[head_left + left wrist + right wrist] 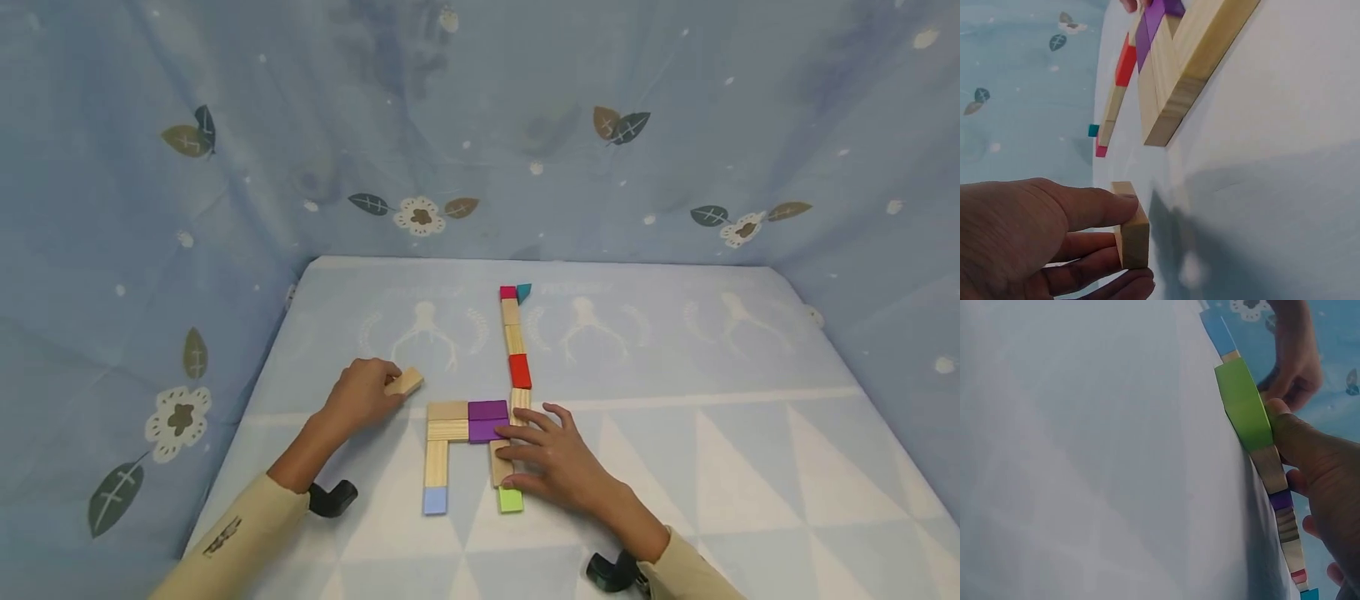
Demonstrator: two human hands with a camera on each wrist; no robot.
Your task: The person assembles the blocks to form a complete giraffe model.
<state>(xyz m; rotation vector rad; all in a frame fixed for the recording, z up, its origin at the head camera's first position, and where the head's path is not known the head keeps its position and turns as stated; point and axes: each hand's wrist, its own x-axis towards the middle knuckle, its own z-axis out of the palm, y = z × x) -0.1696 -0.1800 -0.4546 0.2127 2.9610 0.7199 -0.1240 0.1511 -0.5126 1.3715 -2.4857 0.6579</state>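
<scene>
My left hand (360, 395) pinches a plain wooden block (408, 381) between thumb and fingers, just left of a flat figure made of blocks. In the left wrist view the held block (1135, 244) is tilted, with a shadow on the cloth beside it. Spread over the figure's right side, my right hand (566, 467) touches a plain block (498, 473) and the lower purple block (482, 430), fingers loosely extended. Its thumb lies close to the light green block (511, 501). A plain block (437, 463) with a blue end block (435, 501) forms the figure's left leg.
A line of blocks runs away from the figure, with a red block (520, 372), a pinkish-red block (507, 292) and a teal piece (523, 292) at the far end. Patterned cloth (465, 125) hangs behind the table (675, 350). Dark curved objects (333, 500) sit near both wrists.
</scene>
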